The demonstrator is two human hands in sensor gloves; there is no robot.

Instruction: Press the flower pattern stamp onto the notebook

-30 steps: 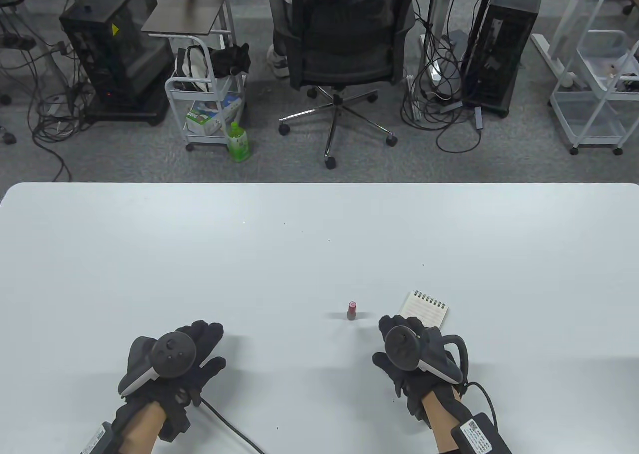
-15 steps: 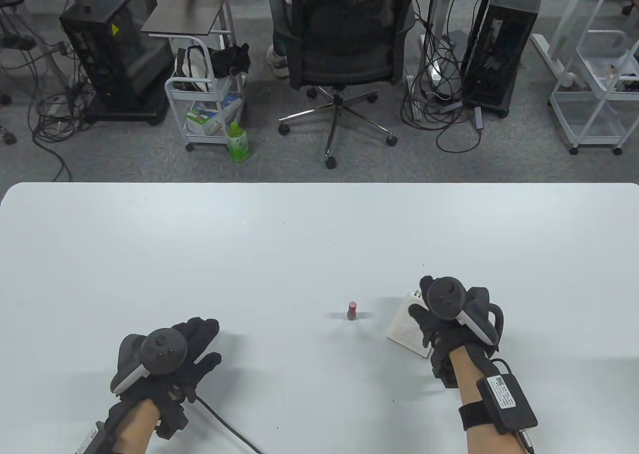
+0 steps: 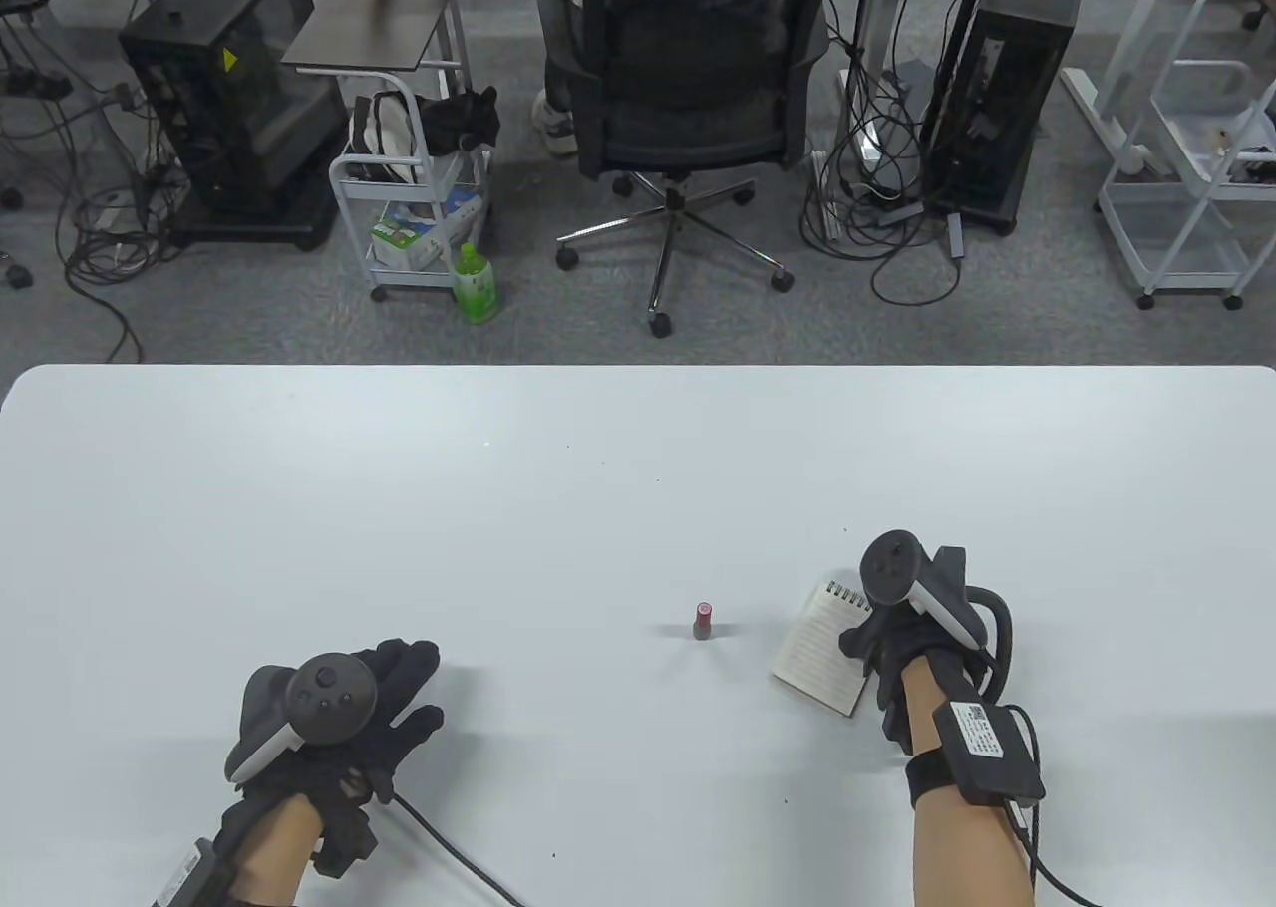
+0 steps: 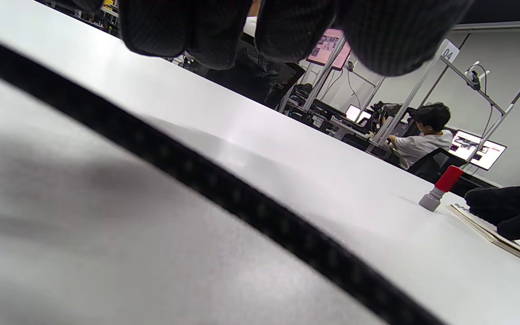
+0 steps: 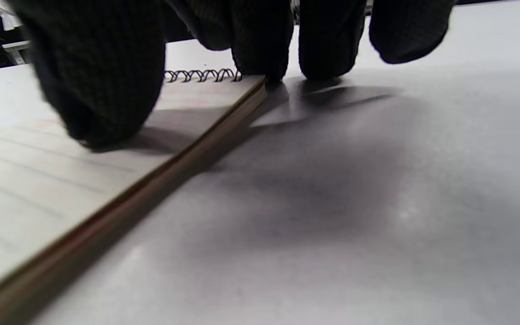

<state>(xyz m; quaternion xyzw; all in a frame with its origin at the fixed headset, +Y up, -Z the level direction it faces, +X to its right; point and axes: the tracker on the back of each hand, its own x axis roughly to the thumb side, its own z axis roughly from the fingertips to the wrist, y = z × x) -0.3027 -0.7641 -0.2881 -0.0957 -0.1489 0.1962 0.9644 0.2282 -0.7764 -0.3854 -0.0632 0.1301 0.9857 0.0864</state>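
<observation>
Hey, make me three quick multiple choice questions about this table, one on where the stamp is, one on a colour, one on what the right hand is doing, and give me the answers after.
1. Where does the stamp stand relative to the notebook?
A. on top of it
B. to its left in the table view, apart from it
C. behind it at the table's far edge

2. What colour is the stamp's top?
A. red
B. green
C. yellow

3. What is the right hand doing?
A. holding the stamp
B. resting on the notebook
C. lying flat far from everything

Answers:
1 B: bare table shows between stamp and notebook.
2 A: the left wrist view shows a red cap on a grey base.
3 B: the right wrist view shows the thumb on the lined page and fingertips at the spiral edge; the left hand lies idle.
</observation>
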